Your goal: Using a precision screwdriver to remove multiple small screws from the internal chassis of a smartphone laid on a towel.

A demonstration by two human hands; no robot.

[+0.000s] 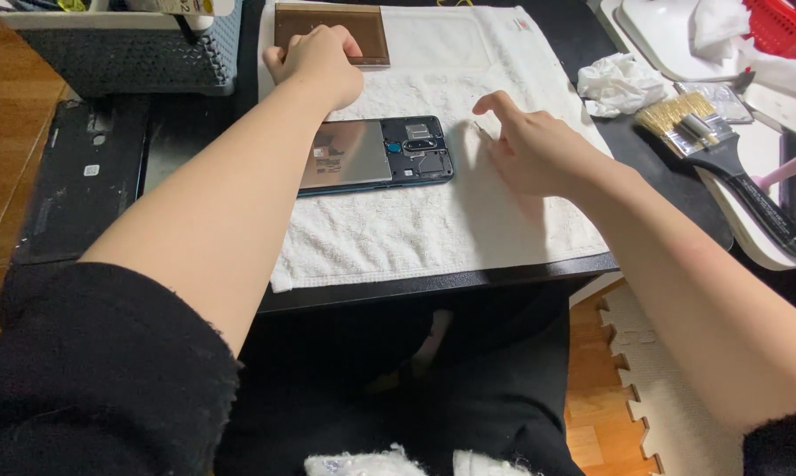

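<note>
Terrycloth, white and nubbly, covers the middle of the dark surface (521, 275) as a rectangular towel (433, 220), and everything here is placed by that towel. On its centre lies an opened phone (376, 154), back cover off, a flat slab with a smooth grey metal plate over most of it and a dark cluster of small parts and a camera module at the end nearer the right hand. At the towel's far edge sits a thin, glossy brown rectangular panel (327, 26); the left hand (318, 62) rests on its near corner, fingers curled into a loose fist, though whether they pinch the panel cannot be told. The right hand (530, 150) lies on the towel just right of the phone, grip spread, fingers fanned and apart, not touching the phone. Off the towel's right edge are a crumpled white tissue (618, 84) and a black-handled paintbrush (724, 150) with pale bristles. Beyond its far left corner stands a dark perforated plastic basket (125, 57).
</note>
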